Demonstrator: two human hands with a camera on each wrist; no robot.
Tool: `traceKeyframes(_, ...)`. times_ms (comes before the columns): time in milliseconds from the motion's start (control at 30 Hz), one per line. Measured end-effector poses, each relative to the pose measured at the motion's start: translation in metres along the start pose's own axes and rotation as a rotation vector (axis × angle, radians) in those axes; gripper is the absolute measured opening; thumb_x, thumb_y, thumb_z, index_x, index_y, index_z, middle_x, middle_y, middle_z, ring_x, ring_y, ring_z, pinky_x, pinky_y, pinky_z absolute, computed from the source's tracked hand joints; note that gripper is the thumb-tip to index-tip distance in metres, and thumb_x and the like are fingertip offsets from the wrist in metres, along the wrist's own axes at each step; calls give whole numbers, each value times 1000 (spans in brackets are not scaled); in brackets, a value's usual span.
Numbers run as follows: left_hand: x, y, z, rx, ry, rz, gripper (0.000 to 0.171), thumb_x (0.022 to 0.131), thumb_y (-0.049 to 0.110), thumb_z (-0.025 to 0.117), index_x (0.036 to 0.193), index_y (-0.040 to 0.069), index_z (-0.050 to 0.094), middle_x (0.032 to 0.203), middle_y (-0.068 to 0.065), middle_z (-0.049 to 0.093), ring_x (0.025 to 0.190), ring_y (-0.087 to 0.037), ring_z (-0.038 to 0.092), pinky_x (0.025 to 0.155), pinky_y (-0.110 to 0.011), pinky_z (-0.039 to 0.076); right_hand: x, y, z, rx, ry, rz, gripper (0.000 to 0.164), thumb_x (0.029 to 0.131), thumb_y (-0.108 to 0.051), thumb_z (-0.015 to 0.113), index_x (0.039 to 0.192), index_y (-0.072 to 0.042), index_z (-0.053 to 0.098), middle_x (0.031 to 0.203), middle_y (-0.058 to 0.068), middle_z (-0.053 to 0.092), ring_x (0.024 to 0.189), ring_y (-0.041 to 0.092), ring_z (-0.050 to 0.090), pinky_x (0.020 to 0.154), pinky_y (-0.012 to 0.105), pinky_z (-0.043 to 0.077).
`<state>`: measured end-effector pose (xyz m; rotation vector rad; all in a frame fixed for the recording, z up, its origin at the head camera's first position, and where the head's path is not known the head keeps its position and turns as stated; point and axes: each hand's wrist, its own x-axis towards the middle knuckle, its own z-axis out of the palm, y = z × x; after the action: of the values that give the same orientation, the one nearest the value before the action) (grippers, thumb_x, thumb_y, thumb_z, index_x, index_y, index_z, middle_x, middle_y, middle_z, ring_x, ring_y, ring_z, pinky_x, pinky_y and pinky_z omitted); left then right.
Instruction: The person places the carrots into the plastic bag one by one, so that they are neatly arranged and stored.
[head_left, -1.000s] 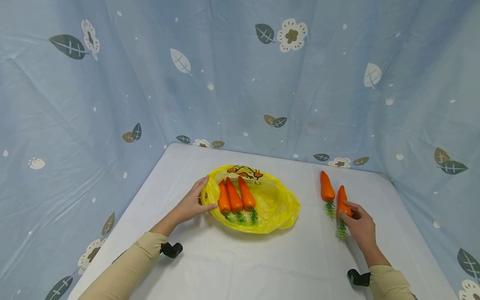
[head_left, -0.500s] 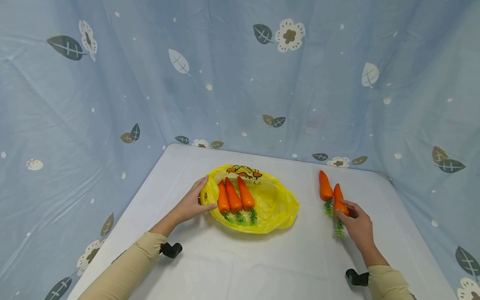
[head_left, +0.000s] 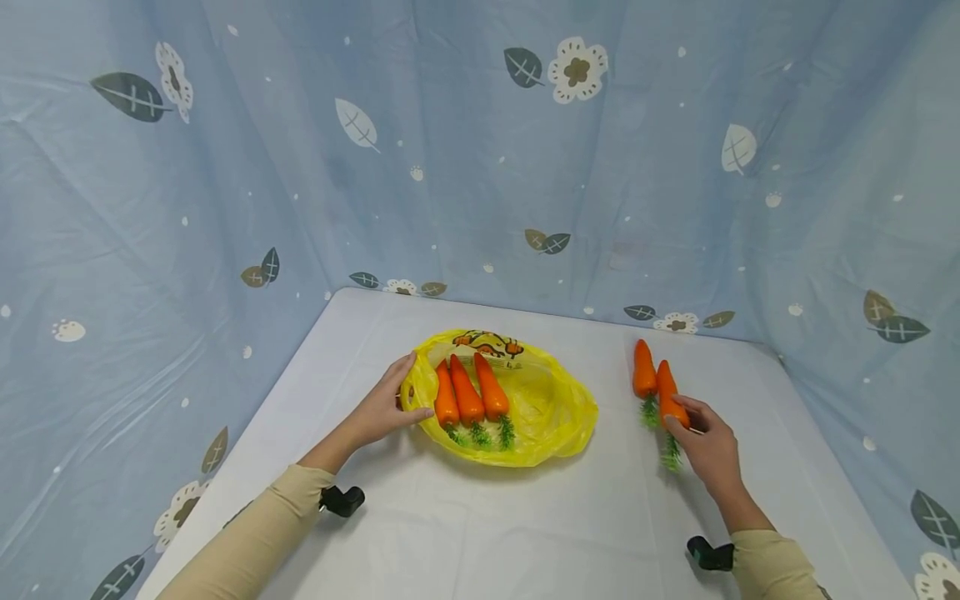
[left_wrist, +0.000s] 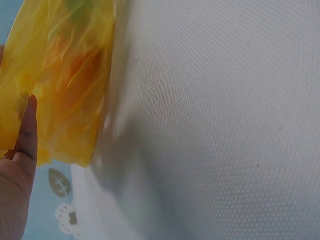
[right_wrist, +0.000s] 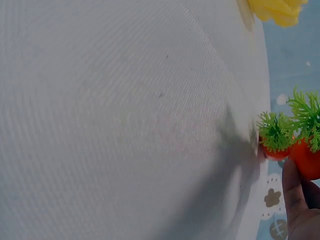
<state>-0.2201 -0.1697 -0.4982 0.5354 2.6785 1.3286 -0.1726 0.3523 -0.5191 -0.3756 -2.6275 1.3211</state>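
Note:
My left hand (head_left: 381, 410) grips the left rim of a yellow plastic bag (head_left: 553, 408), thumb at the front and fingers at the outer side. The bag lies with its wide mouth facing up, and three orange toy carrots (head_left: 467, 398) with green tops rest side by side inside. Over on the right, my right hand (head_left: 712, 447) pinches another toy carrot (head_left: 667, 385) near its leafy end. Right beside it on the left lies a second loose carrot (head_left: 643, 371), tip pointing away. In the right wrist view, the held carrot's green leaves (right_wrist: 306, 117) overlap those of its neighbour.
A white cloth covers the table (head_left: 525, 533). Blue curtain (head_left: 450, 167) with leaf and flower prints hangs along the back and both sides. Black wrist-camera mounts (head_left: 343, 501) stick out from the wrists close over the table.
My right hand has shifted the pinched carrot a little to the left and away, up against the other loose carrot, which has also moved slightly left. My left hand and the bag stay put.

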Motion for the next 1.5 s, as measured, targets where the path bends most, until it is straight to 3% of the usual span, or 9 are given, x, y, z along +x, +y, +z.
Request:
traceKeyframes(1000,0,-2,1,-9,-3,-31,106,87,30,82,164,5,12,167,-20,14,151,-42,20,120,-59,21,-5,-16,13,33,-96,-111,47,101,-26,65,143,-7,57,140,18,58,121,29,54,82,0,40)
traceKeyframes(1500,0,0,1,-14,3,-12,107,86,31,83,163,4,13,167,-21,14,151,-43,20,120,-60,21,-10,-22,20,52,-116,-143,48,100,-27,67,142,-6,57,139,16,58,122,30,54,83,1,41)
